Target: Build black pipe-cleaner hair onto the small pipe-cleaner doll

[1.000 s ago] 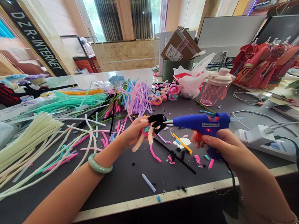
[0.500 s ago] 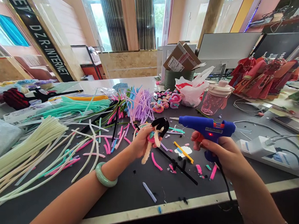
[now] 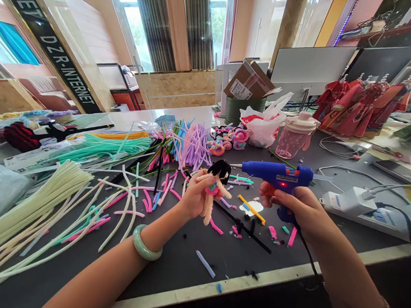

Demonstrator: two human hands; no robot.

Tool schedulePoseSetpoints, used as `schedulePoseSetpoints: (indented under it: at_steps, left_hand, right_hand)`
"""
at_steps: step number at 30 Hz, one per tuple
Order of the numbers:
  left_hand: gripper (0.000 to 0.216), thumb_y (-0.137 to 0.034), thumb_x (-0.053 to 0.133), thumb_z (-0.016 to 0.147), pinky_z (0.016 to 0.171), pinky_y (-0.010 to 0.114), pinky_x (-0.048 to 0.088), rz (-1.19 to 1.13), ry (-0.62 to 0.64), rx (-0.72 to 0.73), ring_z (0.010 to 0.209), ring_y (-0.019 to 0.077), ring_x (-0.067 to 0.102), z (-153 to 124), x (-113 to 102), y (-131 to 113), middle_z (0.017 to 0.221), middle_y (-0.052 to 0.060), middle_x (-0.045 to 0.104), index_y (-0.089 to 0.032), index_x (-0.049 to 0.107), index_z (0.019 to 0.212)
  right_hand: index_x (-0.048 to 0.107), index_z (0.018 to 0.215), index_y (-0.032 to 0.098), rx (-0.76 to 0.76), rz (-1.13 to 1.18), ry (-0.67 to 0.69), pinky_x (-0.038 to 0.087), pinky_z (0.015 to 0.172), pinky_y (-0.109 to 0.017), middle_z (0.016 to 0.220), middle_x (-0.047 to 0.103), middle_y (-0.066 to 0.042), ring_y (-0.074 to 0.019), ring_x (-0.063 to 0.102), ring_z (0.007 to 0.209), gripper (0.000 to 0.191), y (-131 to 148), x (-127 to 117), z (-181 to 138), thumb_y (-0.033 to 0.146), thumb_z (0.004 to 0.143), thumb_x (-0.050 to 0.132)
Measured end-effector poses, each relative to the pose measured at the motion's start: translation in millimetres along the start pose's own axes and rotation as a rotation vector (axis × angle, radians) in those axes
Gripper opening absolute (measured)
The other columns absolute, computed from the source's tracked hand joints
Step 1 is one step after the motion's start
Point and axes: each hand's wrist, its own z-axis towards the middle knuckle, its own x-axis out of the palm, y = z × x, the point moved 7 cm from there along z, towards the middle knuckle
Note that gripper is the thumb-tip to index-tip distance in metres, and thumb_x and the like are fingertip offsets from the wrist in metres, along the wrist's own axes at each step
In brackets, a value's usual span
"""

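Note:
My left hand (image 3: 198, 195) grips a small pipe-cleaner doll (image 3: 214, 189) with black hair, a teal and pink dress and cream fuzzy limbs. My right hand (image 3: 292, 208) is wrapped around the handle of a blue hot glue gun (image 3: 277, 173), whose red light is lit. The gun's metal nozzle (image 3: 236, 165) points left at the doll's head, with a small gap between them. A black cord runs down from the gun's handle past my right wrist.
Pipe-cleaner bundles in pale green (image 3: 45, 200), mint (image 3: 112, 143) and lilac (image 3: 195, 146) cover the table's left and middle. Cut scraps litter the dark tabletop (image 3: 171, 259). A pink bottle (image 3: 295, 136), white plastic bag (image 3: 263, 127) and power strip (image 3: 348, 202) stand right.
The doll has turned in my left hand, and its arms now spread sideways. The glue gun has moved slightly left, closer to the doll's head.

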Motion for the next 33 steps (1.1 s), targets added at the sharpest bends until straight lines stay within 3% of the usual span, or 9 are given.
schedulePoseSetpoints:
  at_steps: [7,15,24,28,33]
  left_hand:
    - [0.046,-0.023,0.085,0.057,0.06,0.03,0.059,0.038,-0.091,0.047,0.061,0.0124,0.065,-0.2,-7.4,-1.9,0.074,-0.003,0.067,-0.018,0.048,0.084]
    - [0.053,-0.022,0.084,0.06,0.068,0.032,0.059,0.061,-0.111,0.089,0.065,0.0127,0.067,0.2,-7.7,-5.8,0.082,-0.002,0.069,-0.021,0.046,0.098]
    - [0.043,-0.024,0.075,0.066,0.058,0.025,0.053,0.063,-0.103,0.095,0.053,0.0105,0.061,-2.8,-3.2,-8.5,0.065,-0.007,0.063,-0.022,0.039,0.088]
    - [0.048,-0.026,0.079,0.062,0.048,0.02,0.044,0.089,-0.097,0.073,0.051,0.0102,0.058,-4.5,-0.8,-9.5,0.064,-0.007,0.061,-0.022,0.039,0.089]
    - [0.058,-0.021,0.085,0.053,0.049,0.019,0.042,0.069,-0.133,0.086,0.05,0.0064,0.054,-4.3,-3.6,-8.6,0.067,-0.007,0.059,-0.021,0.04,0.089]
  right_hand:
    - [0.072,0.076,0.019,0.017,-0.023,-0.01,0.045,0.061,-0.028,0.074,0.068,-0.006,-0.0152,0.059,0.063,0.041,-5.7,-2.0,2.0,0.058,0.064,0.075]
    - [0.071,0.074,0.018,0.012,-0.068,-0.05,0.044,0.058,-0.027,0.078,0.07,-0.007,-0.0141,0.057,0.062,0.039,-5.8,0.5,3.6,0.055,0.064,0.074]
    - [0.071,0.075,0.017,-0.006,-0.108,-0.074,0.044,0.057,-0.027,0.078,0.071,-0.008,-0.015,0.058,0.063,0.041,-7.3,0.5,5.7,0.057,0.063,0.073]
    - [0.07,0.072,0.018,-0.012,-0.11,-0.064,0.046,0.058,-0.028,0.084,0.071,-0.009,-0.016,0.06,0.066,0.044,-9.4,2.4,6.8,0.061,0.062,0.073]
    - [0.071,0.073,0.018,-0.005,-0.066,-0.099,0.048,0.059,-0.027,0.086,0.073,-0.008,-0.014,0.059,0.062,0.046,-11.1,1.0,6.8,0.062,0.059,0.076]
